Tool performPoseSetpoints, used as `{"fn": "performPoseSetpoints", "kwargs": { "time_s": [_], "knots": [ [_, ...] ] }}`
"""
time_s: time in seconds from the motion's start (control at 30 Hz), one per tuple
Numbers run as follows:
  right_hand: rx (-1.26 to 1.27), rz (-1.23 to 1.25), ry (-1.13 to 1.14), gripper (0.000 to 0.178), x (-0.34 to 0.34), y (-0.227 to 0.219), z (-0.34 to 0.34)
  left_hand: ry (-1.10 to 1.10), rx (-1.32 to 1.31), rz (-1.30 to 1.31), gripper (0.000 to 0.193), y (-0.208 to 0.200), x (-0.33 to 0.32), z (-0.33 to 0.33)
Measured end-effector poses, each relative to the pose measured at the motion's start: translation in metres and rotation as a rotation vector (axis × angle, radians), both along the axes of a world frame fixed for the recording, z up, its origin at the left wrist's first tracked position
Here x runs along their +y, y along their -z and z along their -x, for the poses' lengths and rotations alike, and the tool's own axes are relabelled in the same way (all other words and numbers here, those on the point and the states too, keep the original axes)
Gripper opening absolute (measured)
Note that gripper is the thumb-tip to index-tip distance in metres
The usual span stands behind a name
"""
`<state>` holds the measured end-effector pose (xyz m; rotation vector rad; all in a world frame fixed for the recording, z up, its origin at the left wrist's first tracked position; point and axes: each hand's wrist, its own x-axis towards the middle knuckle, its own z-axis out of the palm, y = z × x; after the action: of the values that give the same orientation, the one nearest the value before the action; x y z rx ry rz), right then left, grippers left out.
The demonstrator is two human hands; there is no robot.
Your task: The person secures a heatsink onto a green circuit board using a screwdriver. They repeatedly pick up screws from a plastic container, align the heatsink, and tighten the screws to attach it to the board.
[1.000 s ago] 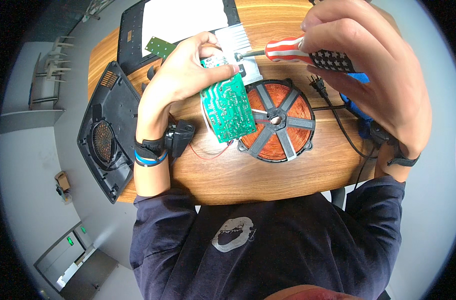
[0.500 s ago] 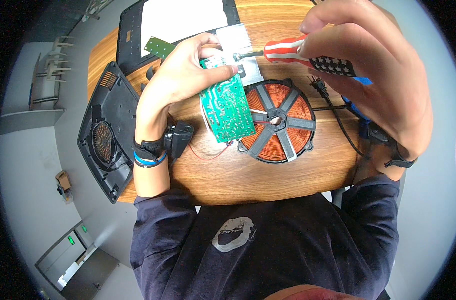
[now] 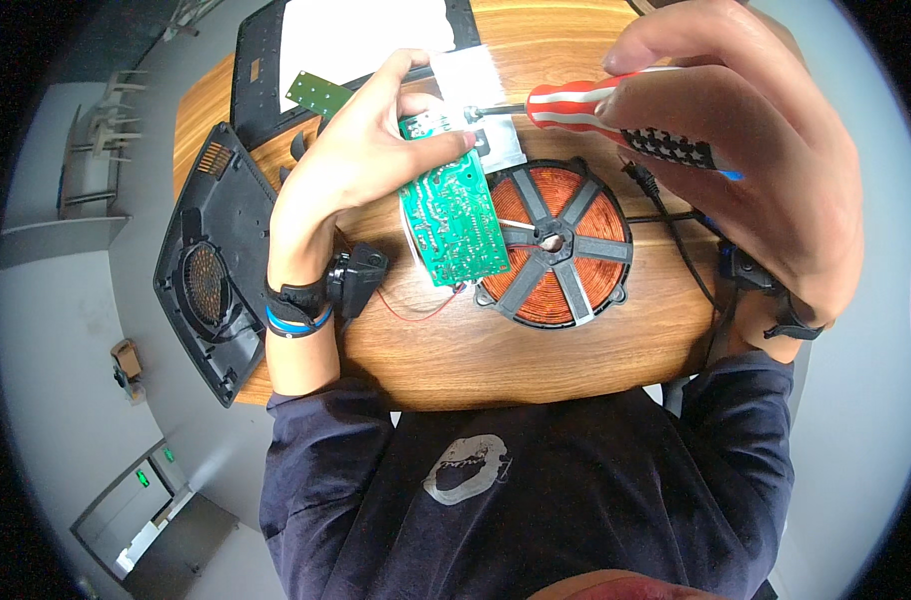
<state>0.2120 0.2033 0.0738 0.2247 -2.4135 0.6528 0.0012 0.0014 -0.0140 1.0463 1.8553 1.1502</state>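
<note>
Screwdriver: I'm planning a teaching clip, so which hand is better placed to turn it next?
Probably the right hand: it grips the screwdriver, whose shaft points at the silvery metal piece, while the left hand holds the green circuit board.

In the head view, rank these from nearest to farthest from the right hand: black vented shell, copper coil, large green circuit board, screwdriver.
1. Screwdriver: held in the right hand.
2. Copper coil: on the table, left of that hand.
3. Large green circuit board: farther left, under the left hand's thumb.
4. Black vented shell: far left, beyond the left forearm.
</note>
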Motion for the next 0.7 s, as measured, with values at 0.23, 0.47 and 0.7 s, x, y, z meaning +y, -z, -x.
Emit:
{"fn": "performPoseSetpoints", "kwargs": {
  "time_s": [0.23,0.47,0.7],
  "knots": [
    [0.008,0.014,0.005,0.027,0.001,0.004,0.000,0.052,-0.084,-0.032,0.066,0.002,-0.001,0.004],
    [0.012,0.022,0.027,0.028,0.001,0.002,-0.004,0.040,-0.114,0.010,0.059,0.001,0.002,0.009],
    [0.019,0.031,0.026,0.028,0.000,0.006,-0.002,0.052,-0.080,0.028,0.062,0.000,-0.003,0.011]
  ]
}}
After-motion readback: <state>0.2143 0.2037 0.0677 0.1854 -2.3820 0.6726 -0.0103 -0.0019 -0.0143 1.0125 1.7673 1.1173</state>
